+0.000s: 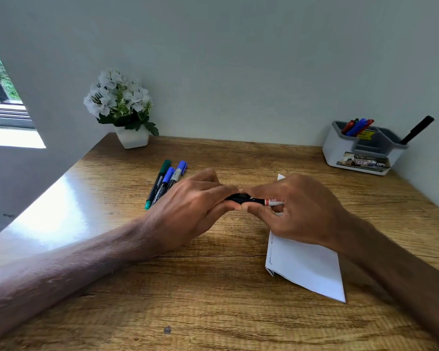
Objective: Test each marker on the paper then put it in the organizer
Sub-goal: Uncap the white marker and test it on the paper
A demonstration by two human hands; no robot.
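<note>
Gripping black marker (249, 199) between both — left hand (188, 211), right hand (299, 209) — above paper (307, 267).

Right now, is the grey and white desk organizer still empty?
No, the grey and white desk organizer already holds red and blue markers and a black marker.

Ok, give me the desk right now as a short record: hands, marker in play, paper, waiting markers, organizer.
left hand: grips the black marker at its left end
right hand: grips its other end, above the paper
paper: some scribbles at its left edge
waiting markers: three, lying behind the left hand
organizer: back right, several markers inside
</note>
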